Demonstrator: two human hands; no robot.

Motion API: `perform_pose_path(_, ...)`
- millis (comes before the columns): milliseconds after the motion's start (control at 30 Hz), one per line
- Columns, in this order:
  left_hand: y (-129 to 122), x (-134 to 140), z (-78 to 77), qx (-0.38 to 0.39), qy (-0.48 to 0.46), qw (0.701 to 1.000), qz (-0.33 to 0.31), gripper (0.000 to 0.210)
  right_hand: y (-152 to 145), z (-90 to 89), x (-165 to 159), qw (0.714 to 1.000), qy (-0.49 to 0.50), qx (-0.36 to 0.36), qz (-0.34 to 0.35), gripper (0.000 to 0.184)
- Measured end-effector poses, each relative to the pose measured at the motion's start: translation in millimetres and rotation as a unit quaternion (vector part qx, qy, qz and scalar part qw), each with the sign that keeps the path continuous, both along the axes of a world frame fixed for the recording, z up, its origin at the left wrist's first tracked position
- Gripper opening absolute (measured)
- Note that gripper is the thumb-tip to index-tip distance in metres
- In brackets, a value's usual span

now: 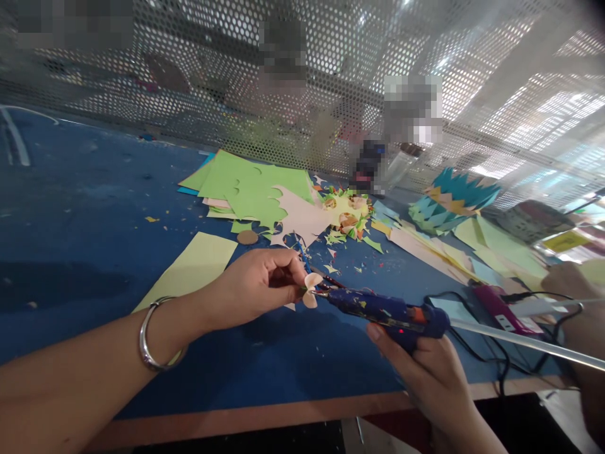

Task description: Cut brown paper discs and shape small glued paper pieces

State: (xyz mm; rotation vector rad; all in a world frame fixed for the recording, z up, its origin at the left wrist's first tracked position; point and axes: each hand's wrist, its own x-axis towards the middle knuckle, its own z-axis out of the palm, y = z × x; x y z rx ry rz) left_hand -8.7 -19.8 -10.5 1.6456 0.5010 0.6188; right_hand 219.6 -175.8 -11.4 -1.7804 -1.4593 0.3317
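My left hand pinches a small cream paper flower between thumb and fingers, above the blue table. My right hand is wrapped round the handle of a dark blue hot glue gun, spattered with bits and showing a small red light. The gun's nozzle meets the flower's petals or lies just beside them; I cannot tell which. A long clear glue stick runs out of the gun's back end. Beyond my left hand lies a pale pink paper sheet with scalloped cut edges.
Green paper sheets are stacked behind the hands, beside a decorated paper flower piece. A teal paper crown stands at right. A purple power strip with black cables lies near another person's hand. Perforated metal panels border the back.
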Motion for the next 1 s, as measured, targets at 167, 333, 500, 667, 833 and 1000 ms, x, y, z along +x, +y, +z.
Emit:
perform_pose_path(167,1.5,-0.3,1.0,-0.034,-0.021,0.999,0.012,0.013,0.0,-0.4,1.0,0.999,0.027,-0.015,-0.015,0.048)
perform_pose_path(333,3.2,-4.3,14.6,-0.043,-0.061,0.996,0.049,0.016,1.4,-0.5,15.0,0.994,0.104,-0.038,0.007,0.046)
perform_pose_path(500,10.3,-10.8,20.2,-0.043,-0.101,0.986,0.129,0.017,20.4,-4.1,55.7,0.958,0.276,-0.062,-0.047,0.041)
perform_pose_path(667,9.5,-13.0,22.1,-0.001,-0.084,0.989,0.125,0.016,46.0,-8.8,99.2,0.953,0.249,-0.148,-0.084,0.05)
perform_pose_path(833,2.6,-13.7,25.7,0.048,-0.049,0.99,0.125,0.016,64.8,-9.7,118.2,0.967,0.115,-0.206,-0.091,0.055)
perform_pose_path(1000,6.1,-15.0,23.4,0.049,-0.074,0.987,0.137,0.017,81.1,1.9,118.1,0.958,-0.158,-0.218,-0.093,0.057)
